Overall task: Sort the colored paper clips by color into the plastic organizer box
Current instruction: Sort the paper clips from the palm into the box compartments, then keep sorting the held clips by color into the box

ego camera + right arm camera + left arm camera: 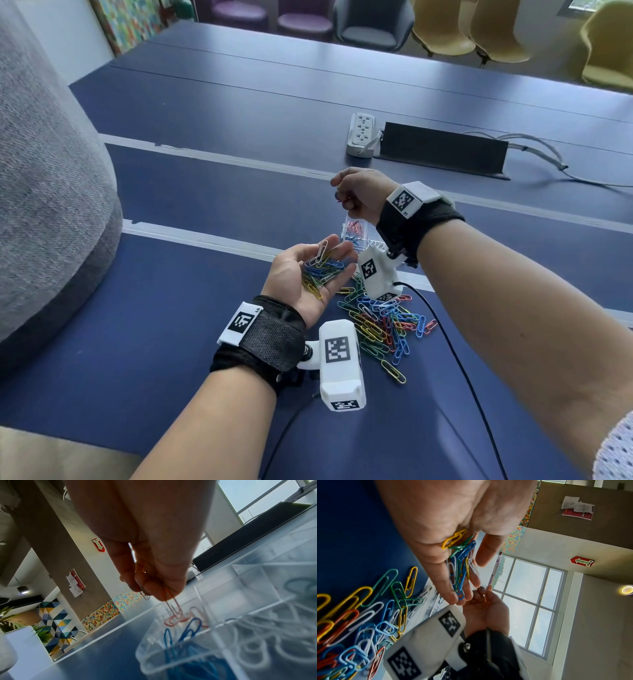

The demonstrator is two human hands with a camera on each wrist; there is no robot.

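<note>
My left hand (308, 270) lies palm up over the blue table, fingers relaxed, cradling a small heap of blue, green, yellow and white paper clips (322, 269) (459, 563). My right hand (356, 195) hovers above the clear plastic organizer box (356, 236) and pinches red paper clips (173, 605) between thumb and fingertips. They dangle over the far compartment, which holds red clips (178, 618). The nearer compartment holds blue clips (185, 630), another holds white ones (257, 649). A pile of mixed clips (380, 325) lies on the table below my left hand.
A white power strip (361, 135) and a black cable box (442, 147) sit farther back on the table (205, 192). A grey upholstered seat (44, 192) stands at the left. A black cable (455, 356) runs from my right wrist camera. Chairs line the far side.
</note>
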